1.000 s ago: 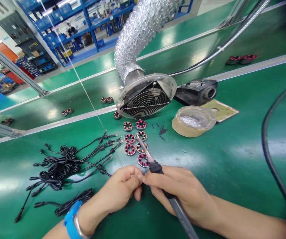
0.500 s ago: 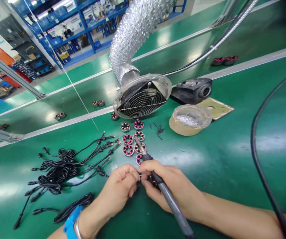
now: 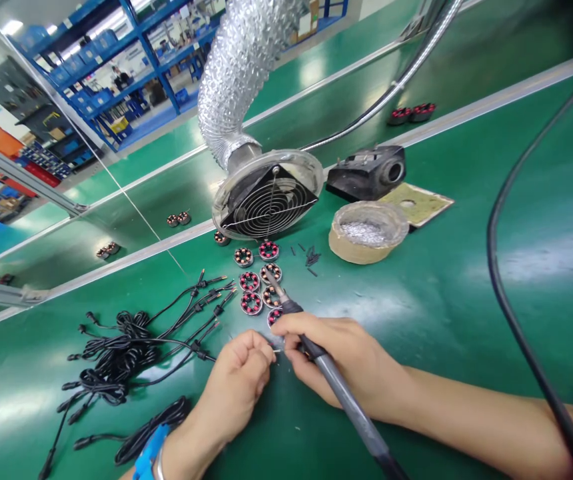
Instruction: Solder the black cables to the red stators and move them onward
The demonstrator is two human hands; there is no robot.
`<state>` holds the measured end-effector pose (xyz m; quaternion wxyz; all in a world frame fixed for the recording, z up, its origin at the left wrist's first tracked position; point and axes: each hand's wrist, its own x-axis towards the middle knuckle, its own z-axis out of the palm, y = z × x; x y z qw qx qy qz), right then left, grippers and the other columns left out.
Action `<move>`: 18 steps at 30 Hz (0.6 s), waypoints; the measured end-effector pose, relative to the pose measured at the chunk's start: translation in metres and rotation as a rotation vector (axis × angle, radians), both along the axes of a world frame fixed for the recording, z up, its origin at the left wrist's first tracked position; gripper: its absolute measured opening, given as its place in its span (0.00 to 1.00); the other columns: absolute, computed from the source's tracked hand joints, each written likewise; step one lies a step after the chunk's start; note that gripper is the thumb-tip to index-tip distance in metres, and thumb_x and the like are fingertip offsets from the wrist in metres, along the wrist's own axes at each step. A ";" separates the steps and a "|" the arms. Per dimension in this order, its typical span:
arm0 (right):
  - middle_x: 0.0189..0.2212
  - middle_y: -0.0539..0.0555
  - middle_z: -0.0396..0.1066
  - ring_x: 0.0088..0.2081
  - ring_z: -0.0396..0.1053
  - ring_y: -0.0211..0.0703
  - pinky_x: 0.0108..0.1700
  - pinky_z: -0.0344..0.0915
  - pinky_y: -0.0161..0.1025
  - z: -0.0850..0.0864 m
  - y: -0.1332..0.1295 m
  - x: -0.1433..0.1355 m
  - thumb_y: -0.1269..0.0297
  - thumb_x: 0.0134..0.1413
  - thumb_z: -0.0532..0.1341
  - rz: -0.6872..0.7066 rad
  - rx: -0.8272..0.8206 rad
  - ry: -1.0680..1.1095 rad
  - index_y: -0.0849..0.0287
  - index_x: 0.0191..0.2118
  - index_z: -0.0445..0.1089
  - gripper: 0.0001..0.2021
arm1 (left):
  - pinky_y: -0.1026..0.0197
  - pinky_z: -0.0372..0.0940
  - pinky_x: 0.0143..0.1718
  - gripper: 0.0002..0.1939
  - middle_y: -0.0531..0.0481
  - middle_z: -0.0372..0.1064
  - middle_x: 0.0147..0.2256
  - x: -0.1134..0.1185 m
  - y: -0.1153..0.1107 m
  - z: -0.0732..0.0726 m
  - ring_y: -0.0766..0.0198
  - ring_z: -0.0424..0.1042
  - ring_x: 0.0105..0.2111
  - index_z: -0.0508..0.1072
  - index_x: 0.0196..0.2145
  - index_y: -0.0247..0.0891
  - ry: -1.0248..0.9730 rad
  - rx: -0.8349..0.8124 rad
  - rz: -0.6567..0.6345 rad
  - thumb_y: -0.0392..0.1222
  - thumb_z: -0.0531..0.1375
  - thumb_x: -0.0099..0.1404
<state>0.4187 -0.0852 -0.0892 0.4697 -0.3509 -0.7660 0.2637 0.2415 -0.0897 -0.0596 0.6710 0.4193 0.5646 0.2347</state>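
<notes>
The right hand (image 3: 341,357) grips a soldering iron (image 3: 342,388), its tip at eleven o'clock, near a ring (image 3: 277,271). At the right hand's nine o'clock, the left hand (image 3: 240,380) pinches a thin bit (image 3: 276,351). At twelve, a tan bowl (image 3: 349,248) has shiny silver stuff (image 3: 364,233) inside.

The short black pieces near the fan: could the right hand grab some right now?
Probably yes, if awkwardly: nothing seems to stand between the right hand and the short black pieces, though it holds a soldering iron.

Left hand (image 3: 239,373) pinching thin piece (image 3: 276,351), right hand (image 3: 346,353) holding soldering iron (image 3: 349,405), ring-shaped coils (image 3: 258,304) beyond
</notes>
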 end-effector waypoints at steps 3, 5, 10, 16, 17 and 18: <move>0.30 0.48 0.74 0.28 0.72 0.35 0.32 0.68 0.31 0.000 0.002 0.002 0.78 0.54 0.55 0.024 0.059 -0.026 0.56 0.45 0.65 0.14 | 0.70 0.40 0.16 0.16 0.65 0.48 0.14 0.000 -0.001 -0.002 0.75 0.41 0.14 0.61 0.28 0.39 0.009 0.003 0.010 0.53 0.59 0.61; 0.32 0.48 0.75 0.29 0.72 0.37 0.33 0.68 0.33 0.001 0.002 0.005 0.78 0.55 0.55 0.014 0.090 -0.032 0.56 0.45 0.66 0.14 | 0.70 0.40 0.16 0.17 0.65 0.47 0.15 0.000 -0.002 -0.003 0.75 0.41 0.15 0.60 0.27 0.39 0.019 0.014 0.012 0.53 0.60 0.61; 0.30 0.49 0.76 0.26 0.71 0.36 0.30 0.67 0.33 0.016 0.000 0.019 0.76 0.61 0.56 -0.018 0.097 0.002 0.57 0.52 0.66 0.16 | 0.69 0.40 0.17 0.17 0.65 0.46 0.17 -0.001 -0.004 -0.006 0.75 0.41 0.16 0.58 0.28 0.40 0.042 0.042 0.000 0.53 0.58 0.64; 0.22 0.50 0.65 0.21 0.65 0.41 0.24 0.64 0.40 0.039 -0.011 0.042 0.69 0.61 0.56 0.041 0.046 -0.061 0.54 0.52 0.67 0.15 | 0.69 0.41 0.18 0.19 0.64 0.46 0.18 -0.003 -0.006 -0.009 0.75 0.41 0.16 0.58 0.28 0.39 0.064 0.064 -0.033 0.56 0.58 0.65; 0.21 0.50 0.64 0.21 0.64 0.41 0.24 0.63 0.41 0.040 -0.013 0.043 0.70 0.60 0.55 0.055 0.007 -0.055 0.53 0.50 0.67 0.14 | 0.68 0.41 0.18 0.19 0.64 0.46 0.19 -0.003 -0.006 -0.009 0.75 0.41 0.17 0.58 0.28 0.39 0.070 0.063 -0.033 0.56 0.58 0.65; 0.21 0.49 0.63 0.20 0.64 0.42 0.24 0.63 0.41 0.040 -0.014 0.044 0.71 0.58 0.55 0.069 -0.016 -0.037 0.53 0.48 0.67 0.13 | 0.68 0.41 0.18 0.19 0.64 0.46 0.19 -0.003 -0.006 -0.009 0.75 0.41 0.17 0.58 0.28 0.39 0.077 0.065 -0.034 0.56 0.58 0.65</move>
